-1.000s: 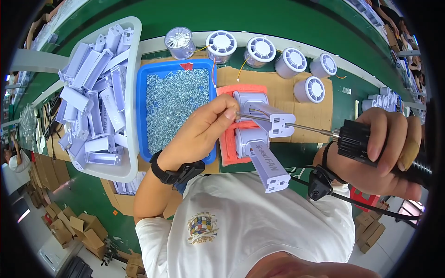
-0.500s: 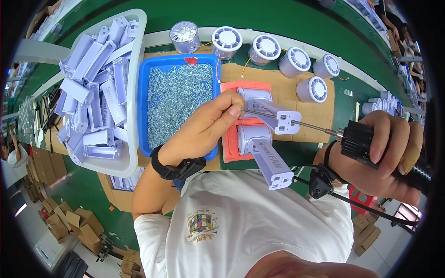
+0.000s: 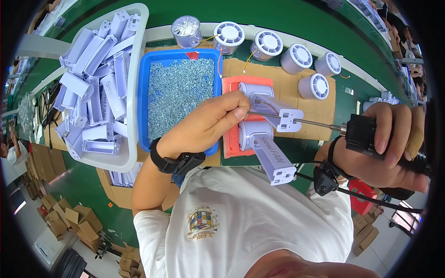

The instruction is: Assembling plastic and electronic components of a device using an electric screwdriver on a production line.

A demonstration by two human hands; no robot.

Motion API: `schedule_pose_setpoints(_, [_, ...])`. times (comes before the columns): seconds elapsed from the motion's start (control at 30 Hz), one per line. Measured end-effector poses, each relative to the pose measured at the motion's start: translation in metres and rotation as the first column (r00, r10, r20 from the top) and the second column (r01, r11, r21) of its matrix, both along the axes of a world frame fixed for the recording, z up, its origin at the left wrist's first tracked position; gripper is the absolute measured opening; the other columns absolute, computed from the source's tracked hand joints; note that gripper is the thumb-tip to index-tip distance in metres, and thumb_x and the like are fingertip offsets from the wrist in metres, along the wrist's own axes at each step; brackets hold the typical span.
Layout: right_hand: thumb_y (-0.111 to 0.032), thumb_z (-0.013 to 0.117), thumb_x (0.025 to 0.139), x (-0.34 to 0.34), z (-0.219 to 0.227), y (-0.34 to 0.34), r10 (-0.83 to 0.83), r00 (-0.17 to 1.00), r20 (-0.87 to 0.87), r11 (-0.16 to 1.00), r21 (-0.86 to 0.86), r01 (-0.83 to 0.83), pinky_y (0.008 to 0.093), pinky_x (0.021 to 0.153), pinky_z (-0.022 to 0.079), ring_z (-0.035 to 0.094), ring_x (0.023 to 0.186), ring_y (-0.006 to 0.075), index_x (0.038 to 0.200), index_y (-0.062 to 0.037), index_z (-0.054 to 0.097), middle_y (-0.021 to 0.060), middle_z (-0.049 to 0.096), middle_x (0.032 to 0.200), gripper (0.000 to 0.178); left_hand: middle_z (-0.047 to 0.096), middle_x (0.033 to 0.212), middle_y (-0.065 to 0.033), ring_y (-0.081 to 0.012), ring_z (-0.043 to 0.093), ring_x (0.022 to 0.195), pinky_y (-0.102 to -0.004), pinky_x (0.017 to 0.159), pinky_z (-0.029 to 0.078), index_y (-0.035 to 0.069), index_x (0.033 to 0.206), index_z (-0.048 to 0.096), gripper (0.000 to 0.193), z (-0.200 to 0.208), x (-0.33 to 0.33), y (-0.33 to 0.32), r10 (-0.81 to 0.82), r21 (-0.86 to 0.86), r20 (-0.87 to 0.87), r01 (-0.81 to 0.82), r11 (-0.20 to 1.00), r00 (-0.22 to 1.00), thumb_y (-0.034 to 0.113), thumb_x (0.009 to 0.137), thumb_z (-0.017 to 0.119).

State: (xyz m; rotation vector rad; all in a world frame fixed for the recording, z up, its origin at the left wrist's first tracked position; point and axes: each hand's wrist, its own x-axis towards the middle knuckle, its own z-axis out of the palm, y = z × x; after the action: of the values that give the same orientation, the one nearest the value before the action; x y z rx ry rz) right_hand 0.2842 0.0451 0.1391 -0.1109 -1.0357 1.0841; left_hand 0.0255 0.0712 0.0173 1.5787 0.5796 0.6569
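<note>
My right hand (image 3: 382, 146) is wrapped round a black electric screwdriver (image 3: 359, 134). Its long thin bit runs left through the end of a pale lilac plastic fan handle (image 3: 289, 121) and reaches my left fingertips. My left hand (image 3: 218, 121) is closed in a pinch by the bit's tip; what it holds there is hidden. That handle joins a round fan body (image 3: 256, 89) lying in a red foam holder (image 3: 232, 141). Nearer me, a second fan body (image 3: 256, 134) with its handle (image 3: 274, 160) lies in the same holder.
A blue tray (image 3: 144, 104) of small metal screws stands left of the holder. Farther left is a white bin (image 3: 139, 55) heaped with handle shells (image 3: 90, 95). Several round fan heads (image 3: 268, 44) with thin wires stand at the back, some on cardboard (image 3: 320, 118).
The view has shifted slightly. My right hand and the screwdriver have moved a little to the right; the bit still passes through the far handle to my pinched left fingers.
</note>
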Motion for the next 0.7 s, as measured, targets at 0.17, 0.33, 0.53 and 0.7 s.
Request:
schedule_pose_setpoints(0.17, [-0.040, 0.085, 0.078, 0.003, 0.001, -0.003, 0.013, 1.000, -0.010, 0.999, -0.029, -0.014, 0.0239, 0.058, 0.048, 0.059, 0.064, 0.0081, 0.072, -0.0118, 0.051, -0.0016, 0.053, 0.078, 0.045, 0.056, 0.090, -0.0121, -0.0283, 0.057, 0.082, -0.0369, 0.076, 0.046, 0.002, 0.103, 0.053, 0.023, 0.002, -0.005, 0.000, -0.057, -0.037, -0.100, 0.053, 0.998, 0.993, 0.024, 0.107, 0.047])
schedule_pose_setpoints(0.33, [-0.039, 0.085, 0.077, 0.005, 0.003, -0.004, 0.028, 0.999, -0.019, 0.999, -0.044, -0.029, 0.0243, 0.058, 0.048, 0.059, 0.065, 0.0086, 0.070, -0.0117, 0.050, -0.0009, 0.052, 0.079, 0.045, 0.058, 0.089, -0.0134, -0.0295, 0.058, 0.081, -0.0375, 0.074, 0.047, 0.002, 0.105, 0.054, 0.024, 0.001, -0.008, -0.004, -0.042, -0.033, -0.100, 0.039, 0.999, 0.994, 0.025, 0.105, 0.051])
schedule_pose_setpoints(0.53, [-0.040, 0.085, 0.078, 0.004, 0.003, -0.004, -0.022, 1.000, 0.008, 1.000, 0.014, 0.022, 0.0243, 0.059, 0.048, 0.059, 0.064, 0.0082, 0.072, -0.0113, 0.051, -0.0012, 0.053, 0.079, 0.045, 0.060, 0.085, -0.0110, -0.0249, 0.059, 0.074, -0.0357, 0.068, 0.047, 0.001, 0.100, 0.059, 0.015, 0.007, -0.008, -0.007, 0.103, 0.023, -0.080, -0.101, 0.995, 0.991, 0.016, 0.099, 0.062])
schedule_pose_setpoints(0.7, [-0.039, 0.084, 0.079, -0.002, 0.001, -0.009, -0.073, 0.997, 0.034, 0.997, 0.026, 0.073, 0.0248, 0.058, 0.048, 0.059, 0.064, 0.0081, 0.080, -0.0108, 0.056, -0.0016, 0.054, 0.080, 0.040, 0.065, 0.083, -0.0098, -0.0212, 0.060, 0.067, -0.0343, 0.062, 0.047, 0.002, 0.095, 0.068, 0.008, 0.018, -0.018, -0.009, 0.400, 0.199, -0.257, -0.357, 0.913, 0.879, 0.009, 0.092, 0.069])
